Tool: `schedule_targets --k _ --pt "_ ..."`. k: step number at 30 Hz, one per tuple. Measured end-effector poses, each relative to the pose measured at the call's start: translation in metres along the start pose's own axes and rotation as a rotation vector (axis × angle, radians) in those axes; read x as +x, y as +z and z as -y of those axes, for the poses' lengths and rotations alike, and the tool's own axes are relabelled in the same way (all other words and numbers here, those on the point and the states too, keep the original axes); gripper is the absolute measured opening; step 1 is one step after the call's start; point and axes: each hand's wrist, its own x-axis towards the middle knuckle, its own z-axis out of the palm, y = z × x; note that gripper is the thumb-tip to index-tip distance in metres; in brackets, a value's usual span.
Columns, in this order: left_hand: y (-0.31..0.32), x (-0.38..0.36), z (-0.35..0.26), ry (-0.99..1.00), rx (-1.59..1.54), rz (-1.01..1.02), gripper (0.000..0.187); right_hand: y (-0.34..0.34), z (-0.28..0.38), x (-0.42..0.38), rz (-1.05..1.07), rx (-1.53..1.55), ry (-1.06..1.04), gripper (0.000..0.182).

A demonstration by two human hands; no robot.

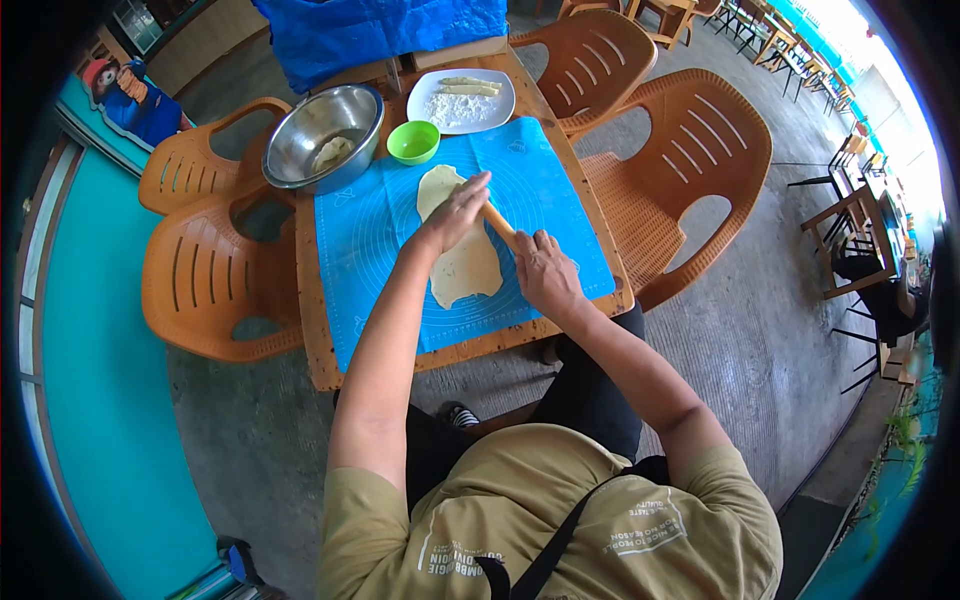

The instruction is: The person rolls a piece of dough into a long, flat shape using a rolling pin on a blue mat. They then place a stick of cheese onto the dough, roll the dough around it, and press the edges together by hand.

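A long, flattened sheet of dough (467,272) lies on a blue silicone mat (350,270) printed with pale circles and lines. Slanting across its right side is a wooden rolling pin (501,228). My right hand (548,272) is closed round the near end of the pin. My left hand (460,212) rests with its fingers stretched out over the dough and against the far end of the pin, hiding that end. Beyond the mat's far edge stands a small green bowl (414,143).
A steel mixing bowl (290,150) with a dough lump (333,153) stands at the far left of the wooden table (318,365). A white plate (420,100) holds flour (455,108) and pale dough strips (470,88). Orange chairs (700,140) flank both sides; a blue covering (380,30) is behind.
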Motion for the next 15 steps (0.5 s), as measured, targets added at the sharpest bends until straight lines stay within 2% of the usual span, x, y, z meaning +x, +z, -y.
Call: schedule_targets --k 2,7,8,10,13,15 --pt "-0.008 -0.012 0.002 -0.020 -0.105 -0.244 0.053 0.003 -0.003 -0.001 -0.108 0.048 0.012 0.041" --pt "-0.019 -0.058 0.008 0.015 0.197 -0.324 0.052 -0.016 0.028 -0.013 -0.017 0.085 0.005 0.044" --pt "-0.015 -0.065 0.008 0.014 0.199 -0.326 0.052 -0.015 0.035 -0.016 0.005 0.098 -0.025 0.044" --pt "-0.003 -0.079 0.012 0.084 0.426 -0.284 0.050 -0.010 0.042 -0.023 0.031 0.097 -0.030 0.047" --pt "0.015 -0.086 0.021 0.149 0.538 -0.230 0.048 0.001 0.041 -0.031 0.073 -0.014 -0.089 0.056" --pt "0.024 -0.084 0.024 0.182 0.641 -0.184 0.050 -0.003 0.040 -0.029 0.077 -0.062 -0.103 0.055"
